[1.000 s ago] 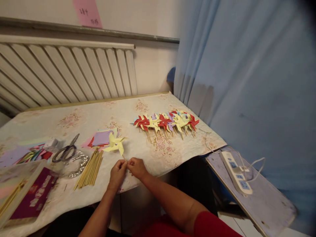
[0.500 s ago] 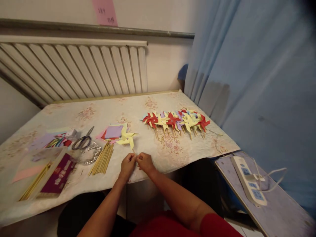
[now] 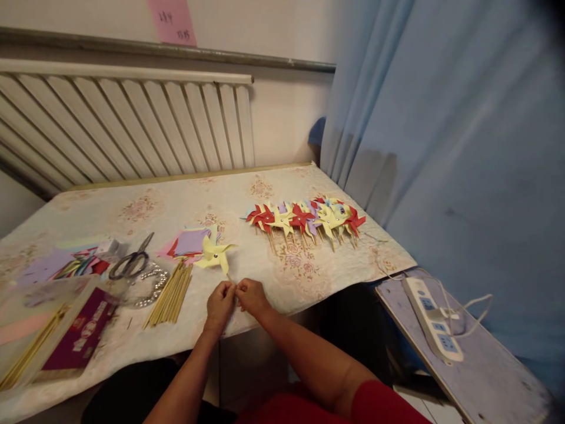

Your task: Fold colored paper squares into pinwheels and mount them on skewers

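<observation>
A yellow paper pinwheel (image 3: 215, 256) points away from me over the table, its stick running back to my fingers. My left hand (image 3: 221, 305) and my right hand (image 3: 251, 297) meet at the stick's near end, both pinched closed on it. The fingers hide most of the stick. Just left of the pinwheel lies a stack of coloured paper squares (image 3: 193, 242), purple on top. Below that stack is a bundle of thin wooden sticks (image 3: 170, 296). Finished pinwheels (image 3: 302, 219) in red, yellow and purple lie in a row to the right.
Scissors (image 3: 132, 259), a clear dish of shiny small pieces (image 3: 150, 285), a small white box (image 3: 108, 250) and a purple box (image 3: 78, 335) crowd the left side. A power strip (image 3: 432, 321) with a plugged cable sits on a lower board at right, beside a blue curtain (image 3: 441, 147).
The view has shifted, so the table contents appear further left. Both hands still pinch the pinwheel's stick, in nearly the same pose.
</observation>
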### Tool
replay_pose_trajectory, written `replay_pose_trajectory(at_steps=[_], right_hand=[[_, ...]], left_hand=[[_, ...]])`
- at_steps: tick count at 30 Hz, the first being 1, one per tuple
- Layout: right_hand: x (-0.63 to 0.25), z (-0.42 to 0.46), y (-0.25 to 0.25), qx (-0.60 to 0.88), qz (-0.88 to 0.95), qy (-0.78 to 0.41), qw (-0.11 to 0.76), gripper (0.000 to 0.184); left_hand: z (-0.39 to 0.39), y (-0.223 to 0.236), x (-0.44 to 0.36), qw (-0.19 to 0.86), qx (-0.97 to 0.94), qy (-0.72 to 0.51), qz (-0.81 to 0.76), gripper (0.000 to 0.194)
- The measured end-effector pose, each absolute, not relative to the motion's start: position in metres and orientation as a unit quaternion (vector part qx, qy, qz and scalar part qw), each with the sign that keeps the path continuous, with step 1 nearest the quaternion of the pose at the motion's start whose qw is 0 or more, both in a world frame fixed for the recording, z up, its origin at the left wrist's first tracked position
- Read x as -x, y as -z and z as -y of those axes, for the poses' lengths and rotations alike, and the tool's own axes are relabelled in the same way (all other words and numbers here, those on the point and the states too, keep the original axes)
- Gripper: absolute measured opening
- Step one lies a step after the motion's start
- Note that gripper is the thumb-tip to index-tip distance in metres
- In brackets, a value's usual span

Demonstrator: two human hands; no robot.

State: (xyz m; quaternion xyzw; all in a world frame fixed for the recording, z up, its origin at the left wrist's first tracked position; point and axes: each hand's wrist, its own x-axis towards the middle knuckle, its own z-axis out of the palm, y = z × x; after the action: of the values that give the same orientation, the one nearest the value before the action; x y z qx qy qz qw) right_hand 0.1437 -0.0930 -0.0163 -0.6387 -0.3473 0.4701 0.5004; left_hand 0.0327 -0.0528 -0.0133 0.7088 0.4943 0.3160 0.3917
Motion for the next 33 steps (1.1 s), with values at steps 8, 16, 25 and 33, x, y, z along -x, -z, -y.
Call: replay_pose_trajectory(at_steps=[8,16,25,33], right_hand=[[-0.1432,0.0934,0.0125,0.632,0.338,-0.483,0.502,0.009],[-0.1431,0.0932,0.0129,0.637,0.345,-0.478,0.497,0.009],[-0.1426,0.0972,0.0098,0.645,0.351,-0.461,0.498,0.01],[-0.1507,0.0954,0.0084,0.666,0.309,-0.441,0.516,0.006]], left_hand=[[0.0561,0.0109,-0.034,0.368,-0.71,-0.31,-0.514,0.027],[0.0568,0.0157,-0.0327,0.364,-0.715,-0.318,-0.505,0.028],[0.0591,0.015,-0.0337,0.355,-0.718,-0.322,-0.505,0.028],[0.0607,0.0102,-0.0335,0.345,-0.727,-0.328,-0.496,0.031]])
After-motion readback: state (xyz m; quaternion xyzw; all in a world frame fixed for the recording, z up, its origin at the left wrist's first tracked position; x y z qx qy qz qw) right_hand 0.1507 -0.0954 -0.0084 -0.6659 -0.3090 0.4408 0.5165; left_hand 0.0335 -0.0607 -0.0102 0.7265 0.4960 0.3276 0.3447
